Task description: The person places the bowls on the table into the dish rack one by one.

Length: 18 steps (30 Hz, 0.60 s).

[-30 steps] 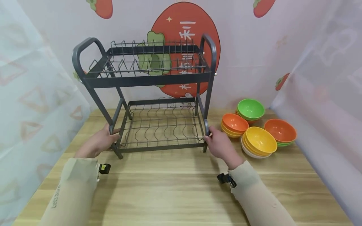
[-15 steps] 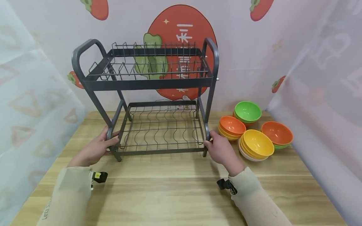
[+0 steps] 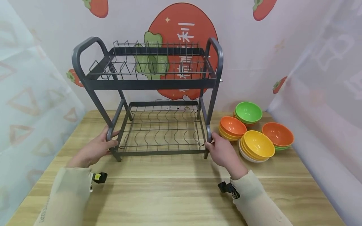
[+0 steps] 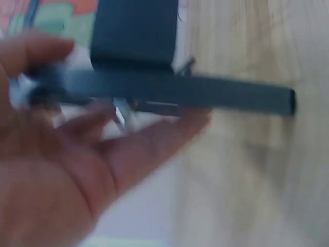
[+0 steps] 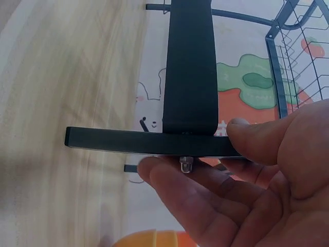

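A dark grey two-tier dish rack (image 3: pixel 152 84) stands on the wooden table, with wire slots on both tiers. My left hand (image 3: pixel 94 149) grips its left front leg low down. In the blurred left wrist view, the thumb is on one side of the leg (image 4: pixel 241 95) and the fingers are on the other. My right hand (image 3: pixel 223 152) holds the right front leg near its foot. The right wrist view shows that leg (image 5: pixel 118 140) between thumb and fingers, beside a cap nut (image 5: pixel 186 164). Neither tier holds any dishes.
Right of the rack are stacked bowls: an orange bowl (image 3: pixel 233 125), a green bowl (image 3: pixel 249 112), a yellow bowl (image 3: pixel 259 144) and a red-orange bowl (image 3: pixel 278 134) top the stacks. The yellow stack is close to my right forearm. A printed backdrop (image 3: pixel 240 47) rises behind the rack.
The rack's right end has shifted slightly rightward, with my right hand moving along on its leg. The head view has also shifted a little. Both hands keep their hold.
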Each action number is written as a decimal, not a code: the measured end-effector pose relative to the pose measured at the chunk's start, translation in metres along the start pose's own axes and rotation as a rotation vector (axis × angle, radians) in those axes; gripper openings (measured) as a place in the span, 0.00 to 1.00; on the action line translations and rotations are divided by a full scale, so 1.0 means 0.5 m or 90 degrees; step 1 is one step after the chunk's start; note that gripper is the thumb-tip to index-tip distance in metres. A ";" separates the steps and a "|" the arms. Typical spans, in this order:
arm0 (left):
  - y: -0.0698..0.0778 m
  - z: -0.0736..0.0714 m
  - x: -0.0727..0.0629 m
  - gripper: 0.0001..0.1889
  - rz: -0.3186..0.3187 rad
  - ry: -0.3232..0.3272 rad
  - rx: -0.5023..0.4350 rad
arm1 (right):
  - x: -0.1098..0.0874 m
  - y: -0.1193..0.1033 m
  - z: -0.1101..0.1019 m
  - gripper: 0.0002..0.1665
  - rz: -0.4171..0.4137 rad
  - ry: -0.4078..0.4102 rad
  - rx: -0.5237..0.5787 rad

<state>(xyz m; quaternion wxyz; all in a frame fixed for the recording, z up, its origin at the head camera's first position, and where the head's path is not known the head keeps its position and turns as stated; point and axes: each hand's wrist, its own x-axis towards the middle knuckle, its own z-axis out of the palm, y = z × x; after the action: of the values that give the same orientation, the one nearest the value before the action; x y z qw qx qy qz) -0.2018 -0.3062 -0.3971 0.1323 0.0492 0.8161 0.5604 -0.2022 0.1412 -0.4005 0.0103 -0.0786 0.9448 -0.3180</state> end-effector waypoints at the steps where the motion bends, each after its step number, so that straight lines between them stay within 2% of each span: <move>1: 0.005 0.006 0.001 0.47 0.004 0.016 0.021 | -0.002 0.001 -0.001 0.08 -0.003 0.000 -0.003; 4: 0.014 0.020 0.001 0.45 0.016 0.059 0.076 | -0.003 -0.003 -0.002 0.08 -0.003 -0.001 -0.010; 6: 0.017 0.024 0.002 0.45 0.025 0.073 0.083 | -0.003 -0.008 -0.003 0.09 0.002 -0.006 -0.015; 13: 0.021 0.024 0.005 0.47 0.027 0.068 0.030 | -0.003 -0.013 -0.002 0.09 -0.003 -0.010 -0.020; 18: 0.019 0.031 0.004 0.47 0.013 0.062 0.037 | 0.000 -0.004 -0.001 0.08 -0.006 -0.009 -0.014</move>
<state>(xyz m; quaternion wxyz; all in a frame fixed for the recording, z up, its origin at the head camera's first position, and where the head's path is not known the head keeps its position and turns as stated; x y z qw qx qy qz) -0.2004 -0.2884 -0.3938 0.0855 0.0339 0.8368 0.5397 -0.2019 0.1401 -0.3989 0.0144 -0.0855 0.9478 -0.3069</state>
